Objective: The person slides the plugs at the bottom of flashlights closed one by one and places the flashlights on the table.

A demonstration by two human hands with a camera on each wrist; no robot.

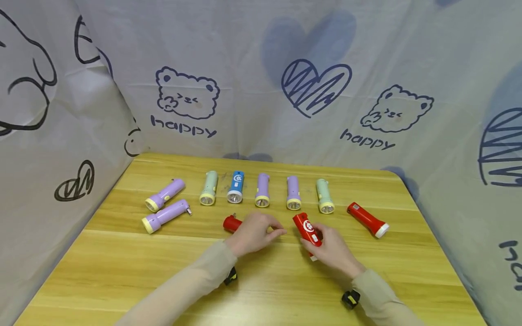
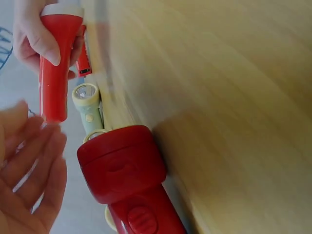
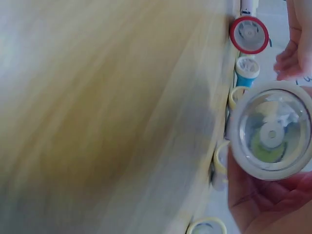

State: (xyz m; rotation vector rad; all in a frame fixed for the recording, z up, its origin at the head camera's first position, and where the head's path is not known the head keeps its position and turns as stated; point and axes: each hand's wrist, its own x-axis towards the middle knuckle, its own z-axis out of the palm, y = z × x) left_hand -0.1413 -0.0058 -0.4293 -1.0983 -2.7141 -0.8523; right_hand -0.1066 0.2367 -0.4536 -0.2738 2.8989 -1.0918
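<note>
Arms (image 1: 181,285) angle inward over the worktop (image 1: 94,267); right hand (image 1: 333,250) grips a red flashlight (image 1: 306,228), left hand (image 1: 253,233) (fingers relaxed, gently bent) nearby.

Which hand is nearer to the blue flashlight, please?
Left. The left hand is on the near side of the blue flashlight, slightly to its right; the right hand, holding a red flashlight, is farther right.

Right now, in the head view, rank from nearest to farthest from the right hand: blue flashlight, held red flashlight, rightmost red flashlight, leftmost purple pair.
1. Held red flashlight: in the right hand.
2. Rightmost red flashlight: to the hand's right.
3. Blue flashlight: back row, left.
4. Purple pair: far left.
</note>
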